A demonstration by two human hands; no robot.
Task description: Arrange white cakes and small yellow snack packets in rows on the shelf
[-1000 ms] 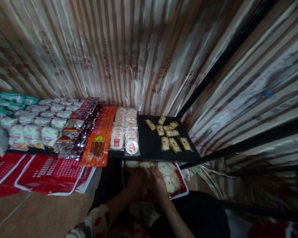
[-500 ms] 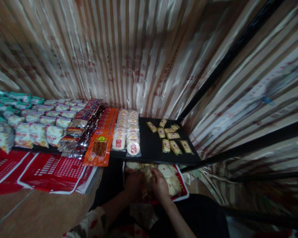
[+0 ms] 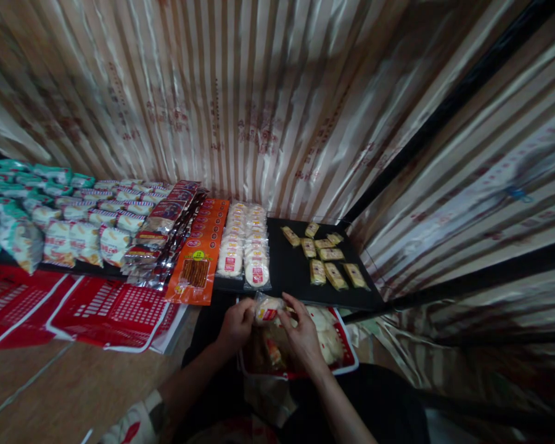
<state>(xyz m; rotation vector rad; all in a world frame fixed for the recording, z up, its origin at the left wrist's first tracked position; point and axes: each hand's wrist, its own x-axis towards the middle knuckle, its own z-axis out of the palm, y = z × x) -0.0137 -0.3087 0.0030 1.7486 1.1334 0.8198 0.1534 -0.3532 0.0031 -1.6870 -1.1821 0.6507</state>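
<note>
Both my hands hold one clear packet of round white cakes (image 3: 267, 308) just below the front edge of a black shelf (image 3: 289, 271). My left hand (image 3: 235, 325) pinches its left end and my right hand (image 3: 300, 333) grips its right side. Under them sits a red and white basket (image 3: 345, 364) with more of the same cake packets. On the shelf above, two rows of matching cake packets (image 3: 245, 246) lie side by side.
Small yellow wrapped bars (image 3: 326, 256) are scattered on the right of the shelf. Orange snack packs (image 3: 201, 253), dark red packs (image 3: 164, 228) and white and teal bags (image 3: 60, 222) fill the left. Empty red baskets (image 3: 106, 308) lie below. Striped satin cloth (image 3: 259, 98) hangs behind.
My hands have come up out of the basket with one cake packet, which now sits near the shelf's front edge. The view has shifted slightly.
</note>
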